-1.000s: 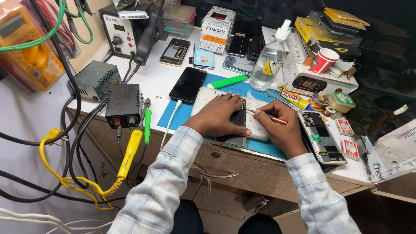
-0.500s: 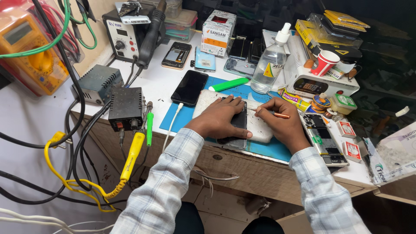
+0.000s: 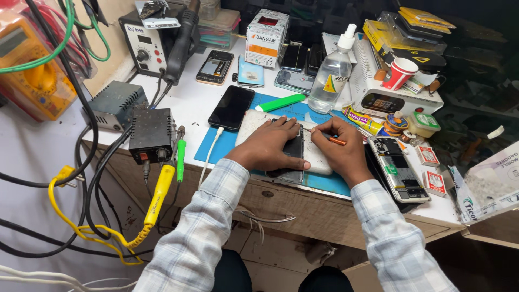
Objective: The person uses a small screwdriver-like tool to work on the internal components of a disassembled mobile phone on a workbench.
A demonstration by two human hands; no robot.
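Left hand [image 3: 268,145] pressed flat over a dark phone [image 3: 293,157], fingers together and spread along its top, seemingly to pin it against slipping. Phone lying on a white pad [image 3: 316,158], itself set on the blue mat [image 3: 227,145] near the front edge of the worktop [image 3: 186,100]. Right hand [image 3: 346,151] pinched shut around a thin orange-handled tool [image 3: 331,139], held like a pen, tip angled toward the phone's upper right edge; exact contact point hidden behind the fingers. Both wrists resting low, likely for steadiness in fine work.

Just right of that hand, an opened phone [image 3: 399,167] with its insides showing, kept within easy reach. Behind the mat, another black phone [image 3: 232,107] face up, a green marker-like stick [image 3: 281,102], and a clear pump bottle [image 3: 333,73]. At the left, a black power box [image 3: 152,135] with a yellow-handled iron [image 3: 158,196] hanging over the edge, clear of the work area.
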